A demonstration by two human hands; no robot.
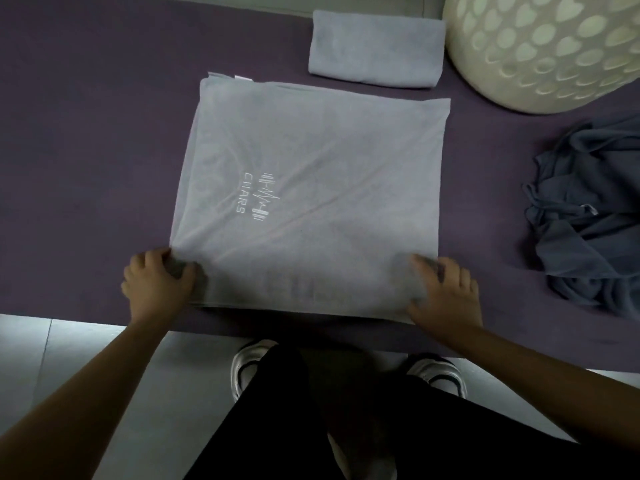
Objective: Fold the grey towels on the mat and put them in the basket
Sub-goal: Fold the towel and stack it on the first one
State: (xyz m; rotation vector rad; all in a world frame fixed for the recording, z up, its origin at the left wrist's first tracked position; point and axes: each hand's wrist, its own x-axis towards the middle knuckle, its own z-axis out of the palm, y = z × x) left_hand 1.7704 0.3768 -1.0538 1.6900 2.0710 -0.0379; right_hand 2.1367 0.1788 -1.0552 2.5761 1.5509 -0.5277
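On purple mat, grey towel lying flat, near corners pinched by left hand and right hand fingers.

A dark blue-grey cloth lay crumpled at the right side. Below, a pale tiled floor was visible, with black trousers and two white shoes.
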